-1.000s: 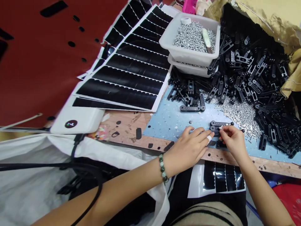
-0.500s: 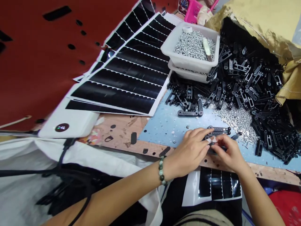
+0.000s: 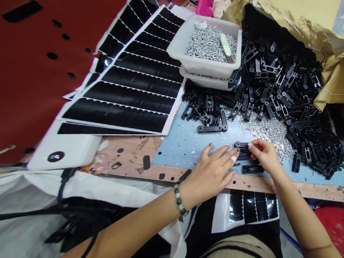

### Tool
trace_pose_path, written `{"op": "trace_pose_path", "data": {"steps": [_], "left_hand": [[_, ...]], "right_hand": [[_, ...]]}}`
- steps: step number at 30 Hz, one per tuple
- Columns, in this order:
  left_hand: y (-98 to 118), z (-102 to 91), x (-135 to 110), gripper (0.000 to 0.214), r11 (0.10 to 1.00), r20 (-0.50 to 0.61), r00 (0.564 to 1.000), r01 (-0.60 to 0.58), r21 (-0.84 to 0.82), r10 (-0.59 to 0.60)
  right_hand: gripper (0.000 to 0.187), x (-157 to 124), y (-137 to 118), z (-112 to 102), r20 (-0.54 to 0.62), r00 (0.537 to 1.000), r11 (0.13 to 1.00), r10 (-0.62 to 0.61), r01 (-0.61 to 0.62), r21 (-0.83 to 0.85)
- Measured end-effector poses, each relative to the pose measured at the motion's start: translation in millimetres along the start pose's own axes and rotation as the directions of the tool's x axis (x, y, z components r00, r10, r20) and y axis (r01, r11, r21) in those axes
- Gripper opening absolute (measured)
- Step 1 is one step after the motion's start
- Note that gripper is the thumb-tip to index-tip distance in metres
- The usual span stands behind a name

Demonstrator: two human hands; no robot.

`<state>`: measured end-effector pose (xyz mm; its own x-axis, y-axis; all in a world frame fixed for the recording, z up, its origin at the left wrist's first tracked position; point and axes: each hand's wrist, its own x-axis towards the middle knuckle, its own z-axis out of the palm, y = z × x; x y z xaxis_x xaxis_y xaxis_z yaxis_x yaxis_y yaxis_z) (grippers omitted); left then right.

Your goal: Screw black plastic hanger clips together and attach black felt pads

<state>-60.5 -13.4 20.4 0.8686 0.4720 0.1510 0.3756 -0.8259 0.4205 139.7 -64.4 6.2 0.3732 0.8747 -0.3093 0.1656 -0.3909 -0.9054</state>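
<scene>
Black links (image 3: 243, 144) are lying side by side on the blue mat (image 3: 177, 143), near its front edge, between the 2 hands. Left hand (image 3: 211, 170) is facing palm down, fingers spread and extended, fingertips reaching the links' left ends. White wrap (image 3: 233, 158) is encircling 1 finger; a bead bracelet (image 3: 178, 199) is circling the wrist. Right hand (image 3: 264, 156) is holding its thumb and forefinger tips close together at the links' right ends; cannot tell whether they are gripping anything. Hands are resting apart from each other. A dark slotted piece (image 3: 252, 168) is lying just nearer the person.

Surroundings: small metal pieces (image 3: 278, 134) are spilling across the mat beyond the right hand, bordering a heap of black parts (image 3: 285, 80). 2 white tubs (image 3: 204, 66) are standing stacked behind; the upper is holding metal fasteners (image 3: 206, 44). Black-panelled sheets (image 3: 134, 80) are overlapping a white device (image 3: 66, 148) at left. Another panelled sheet (image 3: 249, 206) is lying across the lap.
</scene>
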Motion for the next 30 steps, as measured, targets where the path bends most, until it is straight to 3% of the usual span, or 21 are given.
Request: {"op": "trace_pose_path", "data": {"steps": [4,6,9,11,14,17,19,20,21,23,25,27,30], "left_hand": [[-0.2,0.4,4.0,0.035,1.000,0.002,1.000,-0.007,0.006,0.007],[0.9,2.1,6.6,0.037,1.000,0.009,1.000,0.000,0.009,-0.001],[3.0,2.4,10.0,0.043,1.000,0.024,1.000,0.012,0.016,-0.012],[3.9,-0.1,11.8,0.045,1.000,0.018,1.000,0.019,0.012,-0.020],[5.2,-5.4,13.5,0.043,0.999,-0.017,0.999,0.038,-0.024,-0.038],[8.1,-8.3,14.0,0.035,0.995,-0.028,0.998,0.052,-0.090,-0.054],[10.2,-9.2,13.6,0.034,0.984,-0.017,0.997,0.073,-0.161,-0.077],[10.9,-9.7,13.3,0.037,0.975,-0.011,0.996,0.085,-0.205,-0.089],[11.1,-10.3,13.1,0.042,0.964,-0.008,0.995,0.095,-0.249,-0.100],[10.3,-11.3,13.3,0.055,0.939,-0.047,0.989,0.119,-0.322,-0.141],[8.4,-10.9,14.4,0.062,0.934,-0.139,0.969,0.152,-0.324,-0.206],[6.9,-8.0,15.8,0.056,0.960,-0.189,0.961,0.158,-0.230,-0.203],[7.0,0.5,16.8,0.042,0.996,-0.102,0.991,0.085,-0.040,-0.089]], "right_hand": [[0.018,2.3,1.1,1.1,0.033,0.999,0.991,-0.038,0.042,-0.125],[0.012,1.9,-1.1,2.0,0.015,0.995,0.953,-0.095,0.095,-0.286],[0.010,-1.5,-7.9,0.6,-0.013,0.979,0.789,-0.205,0.157,-0.594],[0.019,-5.9,-13.5,-2.2,-0.034,0.956,0.687,-0.291,0.184,-0.703],[0.032,-15.5,-21.3,-3.7,0.045,0.886,0.678,-0.462,0.385,-0.626],[0.016,-28.4,-26.6,2.8,0.262,0.765,0.664,-0.588,0.642,-0.384],[0.011,-36.0,-28.2,8.6,0.318,0.708,0.646,-0.630,0.706,-0.291],[0.013,-38.6,-28.3,10.5,0.308,0.701,0.649,-0.644,0.713,-0.265],[0.013,-39.9,-28.0,10.9,0.277,0.709,0.667,-0.649,0.705,-0.242],[0.010,-38.1,-25.8,7.4,0.186,0.773,0.749,-0.606,0.634,-0.192],[0.011,-29.6,-21.4,-0.6,0.057,0.884,0.875,-0.464,0.467,-0.129],[0.015,-15.7,-15.3,-8.9,-0.034,0.964,0.964,-0.265,0.263,-0.039],[0.020,6.8,-6.8,-14.9,-0.002,0.996,0.995,-0.088,0.088,0.053]]}}
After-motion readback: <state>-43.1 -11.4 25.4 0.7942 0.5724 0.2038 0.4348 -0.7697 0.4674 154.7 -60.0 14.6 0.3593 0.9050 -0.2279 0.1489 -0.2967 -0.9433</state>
